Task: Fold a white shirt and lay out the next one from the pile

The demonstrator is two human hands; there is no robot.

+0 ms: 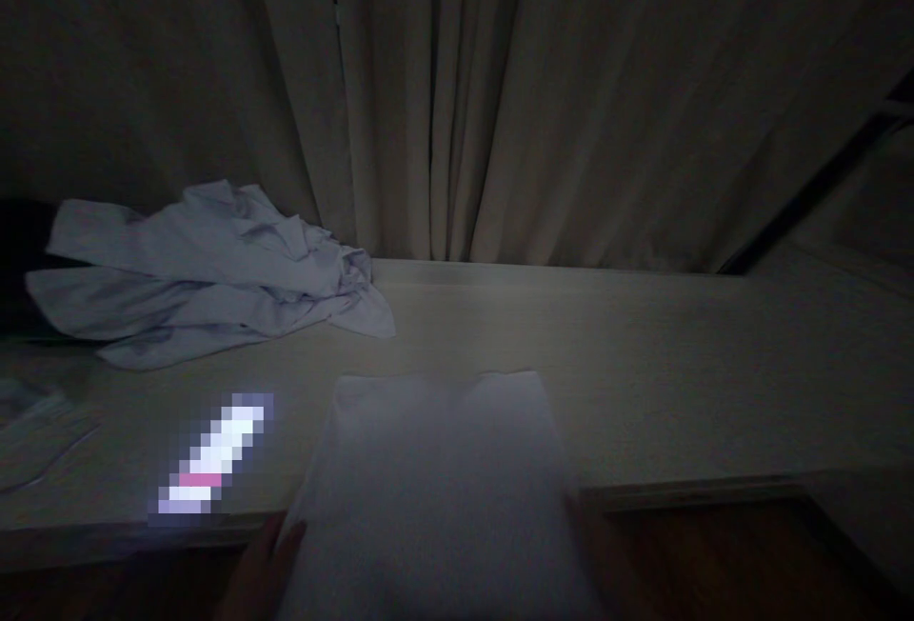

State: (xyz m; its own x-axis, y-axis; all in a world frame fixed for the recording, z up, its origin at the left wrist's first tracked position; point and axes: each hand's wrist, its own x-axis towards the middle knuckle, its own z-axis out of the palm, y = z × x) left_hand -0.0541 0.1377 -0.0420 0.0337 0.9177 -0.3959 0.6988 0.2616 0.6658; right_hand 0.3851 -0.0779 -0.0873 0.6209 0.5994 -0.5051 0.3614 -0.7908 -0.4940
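Note:
A smooth white cloth (435, 497), folded into a rectangle, spans the near edge of the table, its far end over the tabletop. My left hand (264, 569) grips its left edge, with fingertips showing beside the fabric. Along the opposite edge my right hand (604, 554) holds the same cloth; that hand is dark and blurred, and its fingers are partly hidden. Farther back on the left lies a crumpled heap of pale cloth (214, 269), apart from both hands.
The pale table (664, 364) runs across the view below long curtains (606, 107). A bright pixelated patch (214, 454) covers something at the left front. A thin cord (64, 454) and a clear crinkled item (32, 402) lie at far left. The light is dim.

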